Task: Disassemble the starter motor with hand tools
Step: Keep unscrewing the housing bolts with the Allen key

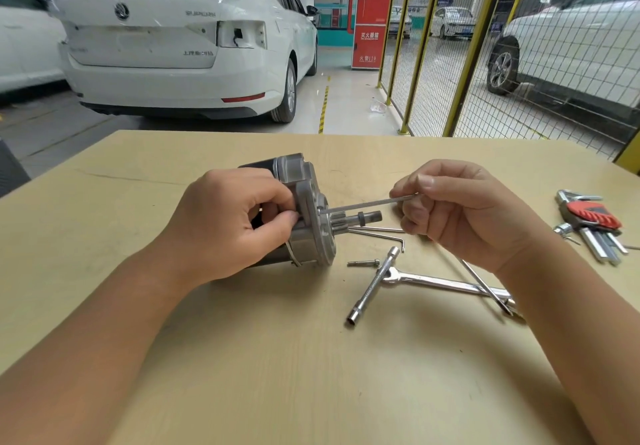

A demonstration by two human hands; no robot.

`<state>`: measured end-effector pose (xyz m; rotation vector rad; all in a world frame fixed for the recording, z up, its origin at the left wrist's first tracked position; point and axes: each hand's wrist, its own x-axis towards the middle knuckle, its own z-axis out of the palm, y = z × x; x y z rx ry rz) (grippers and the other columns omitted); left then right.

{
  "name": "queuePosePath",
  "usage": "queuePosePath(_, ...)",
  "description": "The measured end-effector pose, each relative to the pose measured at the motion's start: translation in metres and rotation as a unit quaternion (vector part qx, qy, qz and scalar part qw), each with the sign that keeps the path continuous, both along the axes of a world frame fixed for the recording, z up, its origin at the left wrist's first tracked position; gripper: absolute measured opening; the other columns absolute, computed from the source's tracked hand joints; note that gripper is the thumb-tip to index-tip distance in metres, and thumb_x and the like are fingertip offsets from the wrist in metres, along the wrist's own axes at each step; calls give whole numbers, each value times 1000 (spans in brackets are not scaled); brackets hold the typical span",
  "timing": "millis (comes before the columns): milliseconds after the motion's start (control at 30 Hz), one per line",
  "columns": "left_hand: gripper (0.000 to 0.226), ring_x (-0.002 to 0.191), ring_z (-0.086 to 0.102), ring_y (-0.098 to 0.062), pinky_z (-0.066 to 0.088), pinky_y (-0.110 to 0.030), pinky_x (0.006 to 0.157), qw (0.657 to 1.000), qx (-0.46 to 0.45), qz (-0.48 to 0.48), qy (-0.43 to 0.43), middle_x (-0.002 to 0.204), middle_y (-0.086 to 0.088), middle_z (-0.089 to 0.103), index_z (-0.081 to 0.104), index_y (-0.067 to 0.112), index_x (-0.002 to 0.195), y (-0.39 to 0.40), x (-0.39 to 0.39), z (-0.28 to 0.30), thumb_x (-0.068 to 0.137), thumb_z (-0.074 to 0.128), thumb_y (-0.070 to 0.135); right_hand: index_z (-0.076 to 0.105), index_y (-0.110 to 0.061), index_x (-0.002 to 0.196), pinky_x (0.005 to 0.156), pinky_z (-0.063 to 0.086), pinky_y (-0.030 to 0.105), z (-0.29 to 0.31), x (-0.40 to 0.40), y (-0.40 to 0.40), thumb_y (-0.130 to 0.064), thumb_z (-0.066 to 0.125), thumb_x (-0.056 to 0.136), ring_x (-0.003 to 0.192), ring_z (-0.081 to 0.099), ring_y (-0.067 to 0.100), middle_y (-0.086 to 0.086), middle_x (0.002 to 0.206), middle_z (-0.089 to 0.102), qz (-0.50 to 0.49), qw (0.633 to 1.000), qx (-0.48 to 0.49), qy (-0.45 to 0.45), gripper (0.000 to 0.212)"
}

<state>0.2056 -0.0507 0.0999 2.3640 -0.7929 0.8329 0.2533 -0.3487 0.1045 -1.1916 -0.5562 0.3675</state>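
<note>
The starter motor lies on its side on the wooden table, with its grey flange and pinion shaft pointing right. My left hand grips the motor body from the near side, fingers curled against the housing. My right hand pinches a thin hex key whose tip meets the flange face just above the shaft.
A loose hex key, a removed bolt, a T-shaped socket wrench and a combination spanner lie right of the motor. A red-holder hex key set sits at the far right. White cars and a yellow mesh fence stand beyond the table.
</note>
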Motion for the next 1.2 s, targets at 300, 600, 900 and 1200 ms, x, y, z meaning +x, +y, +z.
queuePosePath(300,11,59,51,-7,43,-33,52,1000,3,-4,0,67,10,59,73,18,75,0,0,0,84,70,23,74,-2,86,52,54,33,2,2,-6,-14,89,62,49,54,18,19,74,61,-52,984,-169,17,31)
queuePosePath(600,10,58,49,-5,44,-37,52,1000,-4,-3,5,66,11,57,72,18,74,-1,0,0,83,70,22,73,-2,81,47,48,30,4,-2,-2,-18,87,62,43,50,18,18,67,63,-109,987,-114,-22,29)
queuePosePath(900,12,58,49,-6,44,-36,51,1000,1,-5,-1,65,11,57,72,18,73,0,-1,1,84,69,23,73,-3,96,56,55,34,6,-4,2,-1,78,67,50,57,21,18,75,71,-114,992,-12,-60,30)
queuePosePath(1200,10,59,52,-10,45,-37,51,1000,0,-2,4,66,8,60,73,18,74,0,0,0,83,71,21,74,-6,74,58,53,36,9,-7,-1,-13,84,71,50,59,21,16,77,72,-60,996,7,-72,13)
